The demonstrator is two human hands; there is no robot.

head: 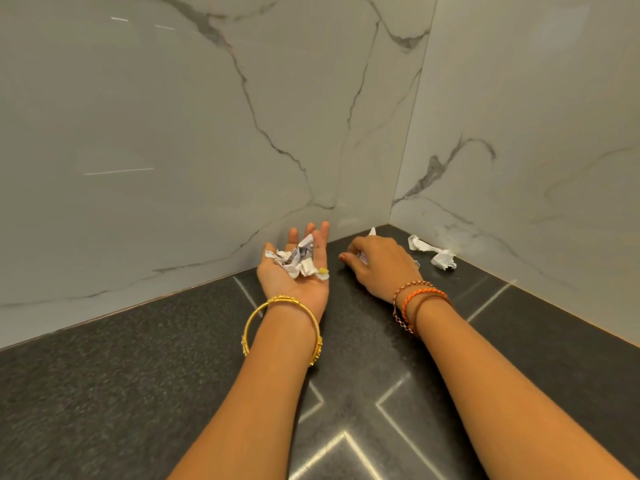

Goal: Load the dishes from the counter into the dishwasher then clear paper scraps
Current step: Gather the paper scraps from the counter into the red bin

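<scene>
My left hand (294,271) lies palm up over the dark counter, fingers straight, carrying a small heap of crumpled white paper scraps (299,259). To its right, my right hand (379,261) is palm down on the counter with its fingers curled round a white scrap (362,256); another bit of paper (372,231) pokes out behind it. A longer crumpled white scrap (433,252) lies on the counter near the corner, right of my right hand and apart from it.
The black speckled stone counter (138,393) runs into a corner formed by two glossy white marble walls (207,133). Light strips reflect on the counter near me. No dishes or dishwasher are in view.
</scene>
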